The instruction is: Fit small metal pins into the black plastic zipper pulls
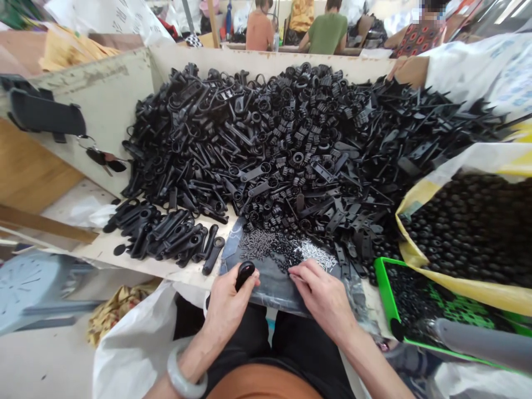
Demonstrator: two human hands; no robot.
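Head view: our left hand (230, 293) grips a black handle (245, 272) at 6 o'clock, our right hand (326, 291) pinches something indistinct, grouped handles (168, 233) at 10 look finished, and the heap (266, 149) at 12 seems unworked.

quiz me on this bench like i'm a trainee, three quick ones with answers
1. True or false: the left hand is holding a black part.

2. On the dark mat, what lies just right of the small black pieces?
a) keys
b) silvery pins
c) yellow cloth

3. Fill in the blank: the pale bangle is worn on the ____ arm.

Key: 1 true; 2 b; 3 left
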